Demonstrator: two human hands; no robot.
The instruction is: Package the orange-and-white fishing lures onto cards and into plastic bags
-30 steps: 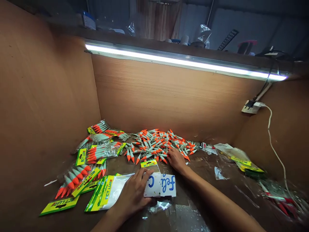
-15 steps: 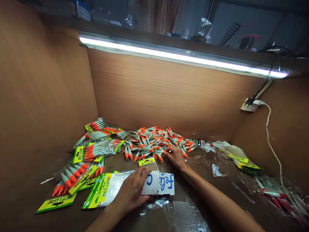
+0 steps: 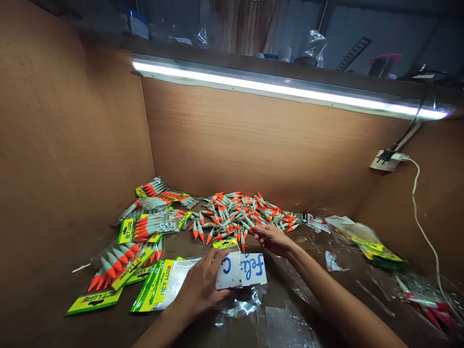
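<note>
My left hand (image 3: 203, 280) is closed on a white card (image 3: 256, 269) with blue handwriting, thumb below and fingers on top. Just beyond the card, the yellow header of a clear "BCT LURE" bag (image 3: 227, 243) sticks out; how the card and bag meet is hidden by my fingers. My right hand (image 3: 274, 240) pinches a white and orange fishing lure (image 3: 248, 222) by its orange end, at the near edge of a pile of similar lures (image 3: 223, 212). Beside my left hand lie several flat bags with yellow headers (image 3: 165, 282).
Filled lure packs (image 3: 150, 226) are heaped at the left. On the right are plastic packaging (image 3: 373, 241), a scrap of paper (image 3: 333, 261) and red and white lures (image 3: 431, 309). A white cable (image 3: 416, 212) hangs from the wall socket, and a lamp tube (image 3: 290, 92) spans the back.
My right hand has lifted slightly from the pile's edge, and a lure now shows between its fingers. My left hand stays on the card. The whole view has shifted a little.
</note>
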